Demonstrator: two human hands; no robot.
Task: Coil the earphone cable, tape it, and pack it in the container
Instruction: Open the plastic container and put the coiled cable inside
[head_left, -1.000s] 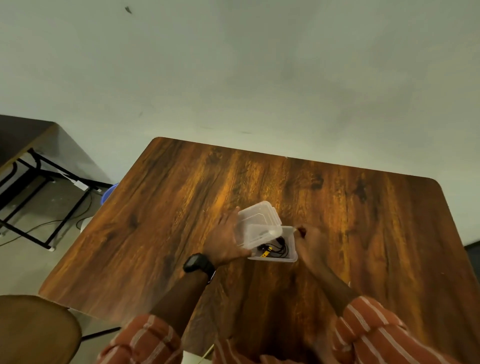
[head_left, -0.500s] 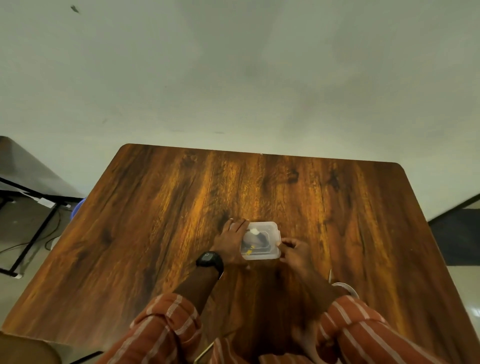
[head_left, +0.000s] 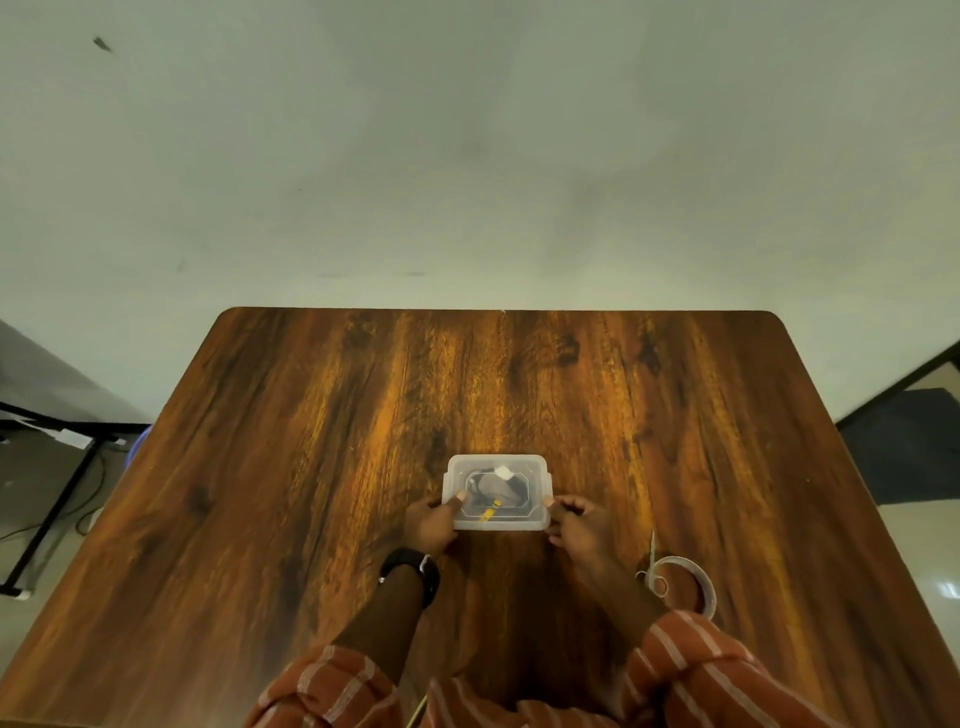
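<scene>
1. Striped orange sleeves (head_left: 691, 670) enter from the 6 o'clock edge of the head view, both forearms reaching forward over the wooden surface (head_left: 291, 467).
2. At about 4 o'clock from the container, a roll of clear tape (head_left: 693, 582) lies flat on the surface with scissors (head_left: 652, 564) touching its left rim, just beside the right forearm.
3. The left wrist wears a black watch (head_left: 413, 569).
4. The left hand (head_left: 431, 525) grips the container's near-left corner, its thumb on the lid and its fingers curled at the side.
5. The right hand (head_left: 579, 525) grips the near-right corner, fingers curled against the wall, thumb at the lid's edge.
6. Between the two hands sits the clear container (head_left: 537, 470), lid on, resting on the surface at its middle.
7. Through the lid the coiled dark earphone cable (head_left: 511, 486) shows, with a yellow part at 6 o'clock and a white piece at 12 o'clock.
</scene>
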